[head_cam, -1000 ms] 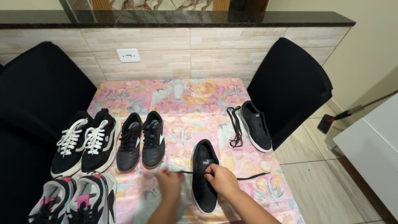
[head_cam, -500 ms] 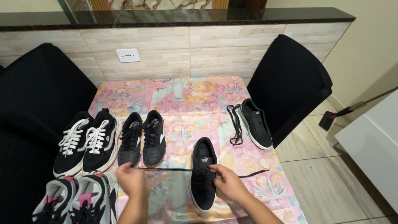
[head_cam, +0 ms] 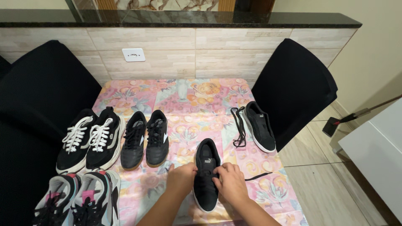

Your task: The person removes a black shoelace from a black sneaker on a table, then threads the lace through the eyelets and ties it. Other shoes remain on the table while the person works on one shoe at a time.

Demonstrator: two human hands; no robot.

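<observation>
Black lace point(head_cam: 257, 176) barely threaded: both hands point(head_cam: 182, 179) point(head_cam: 230, 182) pinch it at the black shoe point(head_cam: 206, 173); most eyelets look unlaced.

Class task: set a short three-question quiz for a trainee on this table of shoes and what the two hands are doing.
1. True or false: both hands are at the black shoe nearest the camera.
2. Which lies beside the lone black shoe near the right-hand chair? A) a loose black lace B) a white sock C) a brush
3. What colour are the laces on the leftmost pair of sneakers?

Key
1. True: the left hand and right hand meet over its lacing, and a black lace trails out to the right.
2. A: the loose black lace lies at that shoe's left.
3. White.
</observation>
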